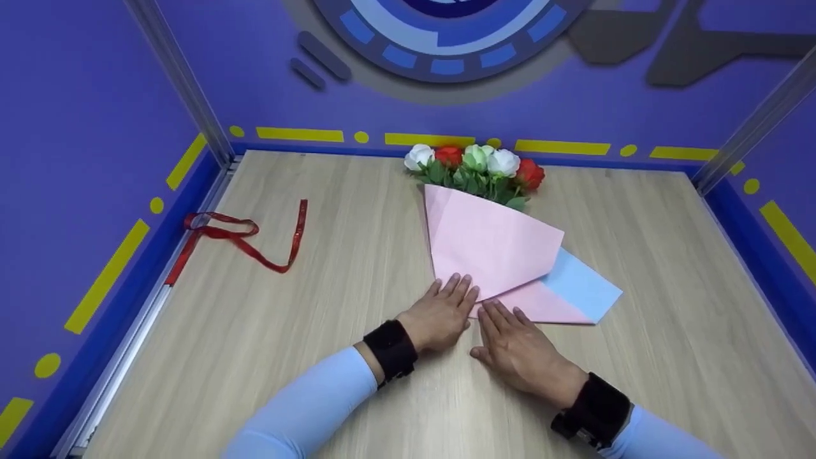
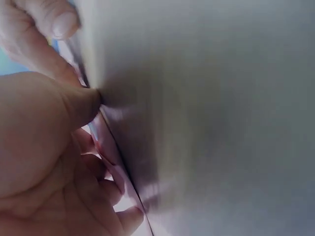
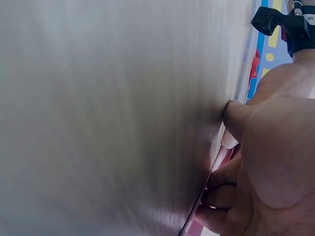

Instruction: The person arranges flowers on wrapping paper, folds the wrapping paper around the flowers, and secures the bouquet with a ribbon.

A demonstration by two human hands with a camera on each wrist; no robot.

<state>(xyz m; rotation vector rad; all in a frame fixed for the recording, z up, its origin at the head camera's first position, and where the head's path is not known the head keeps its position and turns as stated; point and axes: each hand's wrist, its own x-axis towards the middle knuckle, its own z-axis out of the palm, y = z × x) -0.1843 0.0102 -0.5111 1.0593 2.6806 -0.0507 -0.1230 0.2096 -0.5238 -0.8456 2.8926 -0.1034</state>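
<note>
A bouquet of artificial roses (image 1: pixel 503 163) in white, red and pale green lies on the table, its blooms away from me. Pink wrapping paper (image 1: pixel 494 242) with a light blue inner side (image 1: pixel 583 287) covers the stems. My left hand (image 1: pixel 440 315) rests on the narrow lower end of the wrap with its fingers straight. Just right of it, my right hand (image 1: pixel 526 350) lays straight fingertips on the near edge of the lower flap. In the left wrist view, the left thumb (image 2: pixel 86 105) touches the tabletop beside the paper edge. The stems are hidden.
A red ribbon (image 1: pixel 239 234) lies loosely looped at the left of the wooden table (image 1: pixel 357 217), one end at the table's left edge. Blue panels with yellow marks (image 1: pixel 561 147) stand at the back and both sides.
</note>
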